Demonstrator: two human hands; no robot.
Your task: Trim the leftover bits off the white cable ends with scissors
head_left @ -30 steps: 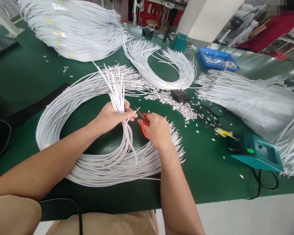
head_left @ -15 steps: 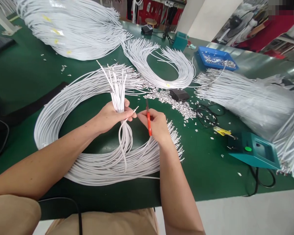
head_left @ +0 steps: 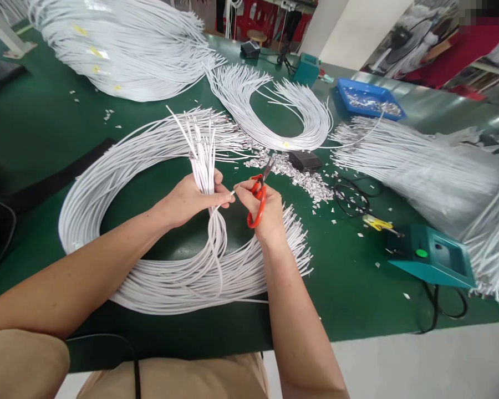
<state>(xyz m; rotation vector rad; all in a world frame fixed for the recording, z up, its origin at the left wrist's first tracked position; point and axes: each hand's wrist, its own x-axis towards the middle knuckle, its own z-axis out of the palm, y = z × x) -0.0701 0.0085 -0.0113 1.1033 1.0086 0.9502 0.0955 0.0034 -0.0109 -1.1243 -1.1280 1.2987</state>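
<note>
My left hand (head_left: 195, 194) is closed round a bunch of white cables (head_left: 203, 160), their ends standing upright above the fist. Between its thumb and forefinger one cable end (head_left: 233, 193) points out to the right. My right hand (head_left: 266, 208) holds red-handled scissors (head_left: 258, 202) in the palm, blades tilted up and to the right. Its thumb and forefinger are pinched close by that cable end; whether they touch it I cannot tell. Below both hands a large coil of white cables (head_left: 170, 282) curves over the green table (head_left: 349, 310).
Small clippings (head_left: 303, 177) lie in a heap beside a black block (head_left: 305, 160). A teal device (head_left: 432, 255) with a yellow clip (head_left: 377, 223) stands at right. More cable bundles (head_left: 125, 50), a bagged bundle (head_left: 432, 172) and a blue tray (head_left: 370, 98) are farther back.
In my right hand the scissors have turned, so their red loops now show and the blades lean right. The thumb and forefinger have come up to the cable end. The left hand has shifted slightly right.
</note>
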